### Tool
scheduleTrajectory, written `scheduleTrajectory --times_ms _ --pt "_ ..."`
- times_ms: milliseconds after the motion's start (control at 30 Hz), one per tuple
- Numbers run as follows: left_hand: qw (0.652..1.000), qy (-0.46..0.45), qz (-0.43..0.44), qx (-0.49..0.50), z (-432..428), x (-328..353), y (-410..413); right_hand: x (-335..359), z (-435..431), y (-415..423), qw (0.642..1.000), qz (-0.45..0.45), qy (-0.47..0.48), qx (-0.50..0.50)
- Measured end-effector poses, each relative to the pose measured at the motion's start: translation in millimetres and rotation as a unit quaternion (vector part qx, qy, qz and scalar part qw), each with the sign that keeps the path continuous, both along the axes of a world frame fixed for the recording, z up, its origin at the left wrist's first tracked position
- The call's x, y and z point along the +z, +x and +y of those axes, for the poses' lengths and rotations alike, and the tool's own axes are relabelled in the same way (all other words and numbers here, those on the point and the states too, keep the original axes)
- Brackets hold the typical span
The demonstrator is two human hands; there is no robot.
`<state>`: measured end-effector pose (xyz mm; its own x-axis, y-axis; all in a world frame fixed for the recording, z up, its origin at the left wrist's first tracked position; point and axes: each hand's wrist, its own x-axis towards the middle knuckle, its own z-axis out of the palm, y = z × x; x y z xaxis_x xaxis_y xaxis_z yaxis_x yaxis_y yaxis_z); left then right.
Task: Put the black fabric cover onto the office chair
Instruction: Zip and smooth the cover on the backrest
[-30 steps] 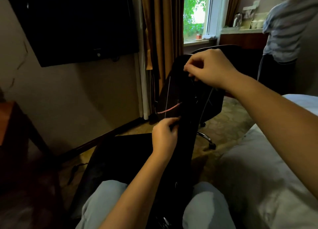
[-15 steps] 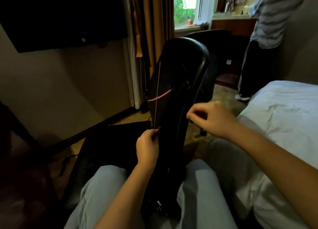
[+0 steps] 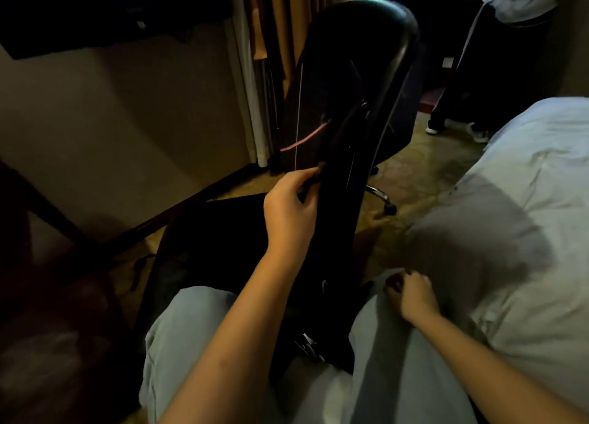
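The office chair (image 3: 387,25) stands with its glossy backrest upright between my knees. The black fabric cover (image 3: 322,104), marked with a white seam and a pink line, lies over the backrest's near face. My left hand (image 3: 290,207) pinches the cover's left edge about halfway down the backrest. My right hand (image 3: 411,296) sits low by my right knee, beside the backrest's bottom right. Its fingers are curled, and the dark hides whether they hold the cover's hem.
A bed (image 3: 516,200) with pale sheets fills the right side. A person (image 3: 497,57) stands at the back right near the window. Brown curtains (image 3: 264,41) hang behind the chair, and a dark television (image 3: 95,9) is mounted on the left wall. The chair's chrome base (image 3: 381,197) rests on carpet.
My right hand slid from the backrest's top down its right edge to the bottom by my knee. My left hand kept its pinch on the left edge. My view tilted downward.
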<state>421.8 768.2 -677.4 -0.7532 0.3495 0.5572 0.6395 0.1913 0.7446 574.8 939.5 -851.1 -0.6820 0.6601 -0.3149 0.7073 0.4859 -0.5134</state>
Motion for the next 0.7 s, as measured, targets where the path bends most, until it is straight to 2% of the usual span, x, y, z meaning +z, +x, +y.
scheduleTrajectory --times_ms 133,200,433,700 --pt "1.000 -0.007 -0.002 0.024 -8 -37 -3 -22 -22 8 0.989 -0.008 0.147 0.019" --pt "0.999 -0.005 -0.003 0.032 -13 -57 -5 -28 -22 5 0.985 -0.009 0.172 0.032" --pt "0.996 -0.008 -0.055 0.071 -34 -130 -6 -35 -22 -8 0.983 0.016 0.182 -0.001" --pt "0.997 0.047 -0.043 0.050 -26 -111 -10 -22 -44 -21 0.986 0.024 0.148 0.069"
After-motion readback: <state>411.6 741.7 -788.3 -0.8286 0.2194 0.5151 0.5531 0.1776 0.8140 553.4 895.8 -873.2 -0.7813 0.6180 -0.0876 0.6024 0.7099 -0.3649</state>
